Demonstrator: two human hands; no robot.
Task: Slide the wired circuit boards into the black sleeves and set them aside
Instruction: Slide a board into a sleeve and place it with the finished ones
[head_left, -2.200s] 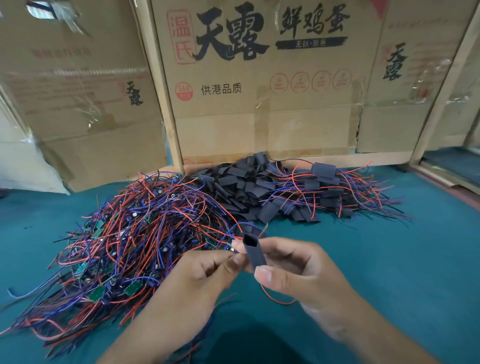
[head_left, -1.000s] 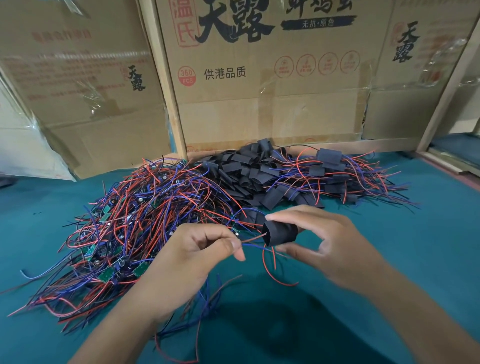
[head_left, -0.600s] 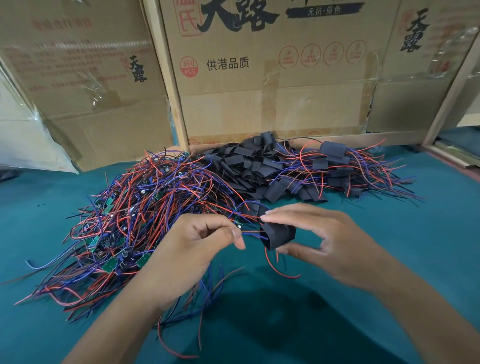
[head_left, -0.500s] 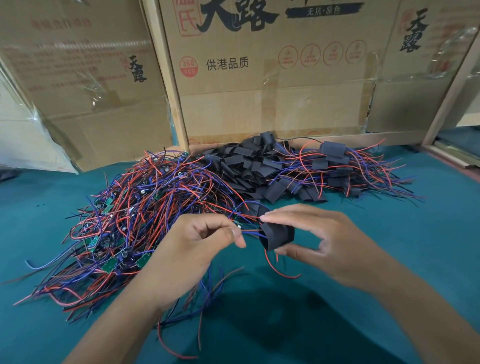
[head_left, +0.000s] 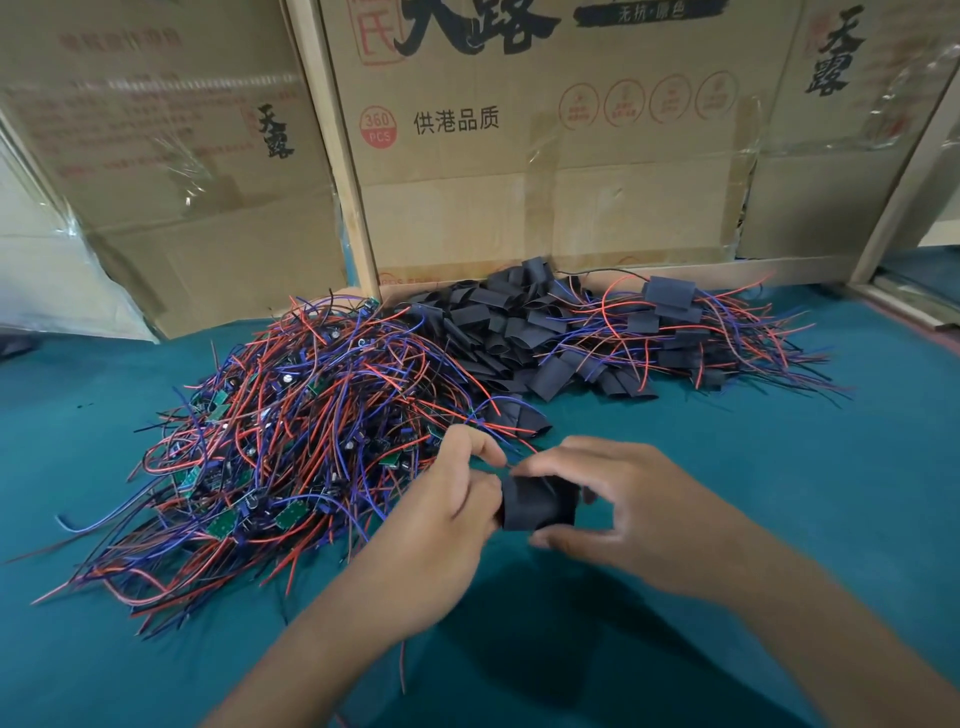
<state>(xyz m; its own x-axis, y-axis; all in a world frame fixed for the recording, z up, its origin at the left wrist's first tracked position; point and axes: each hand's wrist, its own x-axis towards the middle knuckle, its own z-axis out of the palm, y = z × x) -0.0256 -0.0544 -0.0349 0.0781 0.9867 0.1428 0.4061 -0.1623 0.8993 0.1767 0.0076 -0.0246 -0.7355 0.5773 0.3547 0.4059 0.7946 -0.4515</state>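
My right hand (head_left: 618, 512) pinches a black sleeve (head_left: 540, 501) between forefinger and thumb above the teal table. My left hand (head_left: 441, 525) meets the sleeve's left end, fingers curled around a wired circuit board that is mostly hidden; its red and blue wires trail down below the hand. A big heap of wired circuit boards (head_left: 291, 441) with red and blue leads lies at the left. Loose black sleeves (head_left: 498, 332) are piled at the back centre. Sleeved boards (head_left: 675, 332) with wires lie at the back right.
Cardboard boxes (head_left: 519, 156) with wooden posts stand along the back edge of the teal table (head_left: 779, 467). A plastic-wrapped white thing (head_left: 52, 280) leans at the far left. Bare teal surface lies at the right and near me.
My left hand has moved right up against the sleeve's open end, closing the gap; the wires between the hands are no longer visible. The view has tilted down a little.
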